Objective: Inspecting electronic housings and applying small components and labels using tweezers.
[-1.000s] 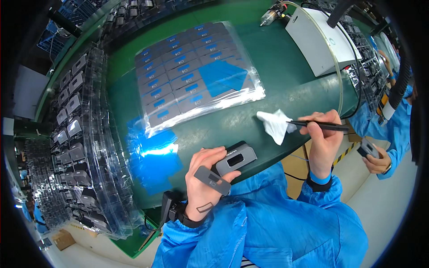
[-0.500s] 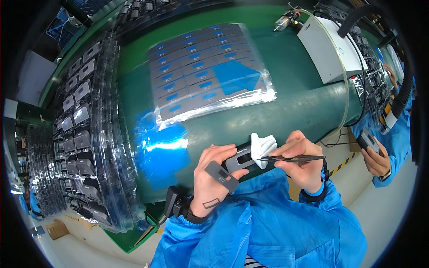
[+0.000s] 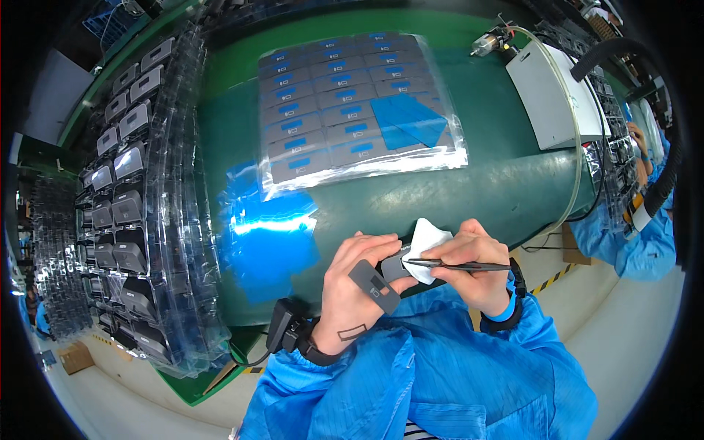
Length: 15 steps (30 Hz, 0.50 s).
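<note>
My left hand [image 3: 352, 290] is closed around a small dark grey device [image 3: 394, 265], partly hidden by fingers and cloth. A flat grey label [image 3: 372, 287] with a cut-out window lies over the thumb side of this hand, seemingly stuck there. On the skin near the wrist sits a thin dark rectangular outline [image 3: 353, 333]. My right hand [image 3: 477, 275] is closed on dark tweezers [image 3: 477, 267], their tips pointing left across a white cloth [image 3: 427, 240]. The same hand pinches that cloth, which rests against the device's right end.
Beyond my hands, a sheet of grey labels [image 3: 297, 139] lies on the green table [image 3: 367, 191], with a blue film piece [image 3: 407, 121] on it. Glossy blue film [image 3: 268, 227] lies left. Stacked clear trays of grey devices [image 3: 130, 257] stand far left. A white box [image 3: 546, 95] stands back right.
The right hand has shifted left with cloth and tweezers, and the cloth now covers more of the device. At the right, a co-worker's hand holding a device has left the view.
</note>
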Motion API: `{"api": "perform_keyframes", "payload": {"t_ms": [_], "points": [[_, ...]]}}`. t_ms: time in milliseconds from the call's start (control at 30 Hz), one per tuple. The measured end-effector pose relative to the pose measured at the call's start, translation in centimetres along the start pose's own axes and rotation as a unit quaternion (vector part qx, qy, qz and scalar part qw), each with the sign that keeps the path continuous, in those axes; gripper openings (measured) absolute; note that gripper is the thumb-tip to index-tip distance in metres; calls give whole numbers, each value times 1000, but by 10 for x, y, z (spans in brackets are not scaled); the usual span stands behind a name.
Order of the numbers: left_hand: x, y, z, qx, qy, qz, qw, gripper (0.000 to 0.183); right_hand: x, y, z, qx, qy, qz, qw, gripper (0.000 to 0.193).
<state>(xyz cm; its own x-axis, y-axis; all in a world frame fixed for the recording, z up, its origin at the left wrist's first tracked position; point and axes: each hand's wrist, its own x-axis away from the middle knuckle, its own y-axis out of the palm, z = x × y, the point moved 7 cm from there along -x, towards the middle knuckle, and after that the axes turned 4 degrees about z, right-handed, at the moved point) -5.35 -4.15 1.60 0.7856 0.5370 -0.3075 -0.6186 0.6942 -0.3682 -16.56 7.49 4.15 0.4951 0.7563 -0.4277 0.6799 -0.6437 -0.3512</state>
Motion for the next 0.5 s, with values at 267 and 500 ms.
{"api": "perform_keyframes", "payload": {"t_ms": [267,500], "points": [[-2,-1,2,-24,2,-5,1000,48,1,1,2,0,2,-13,1000,23],[-1,-1,1,-15,-5,-1,1000,48,2,-2,4,-21,34,-6,999,18]]}}
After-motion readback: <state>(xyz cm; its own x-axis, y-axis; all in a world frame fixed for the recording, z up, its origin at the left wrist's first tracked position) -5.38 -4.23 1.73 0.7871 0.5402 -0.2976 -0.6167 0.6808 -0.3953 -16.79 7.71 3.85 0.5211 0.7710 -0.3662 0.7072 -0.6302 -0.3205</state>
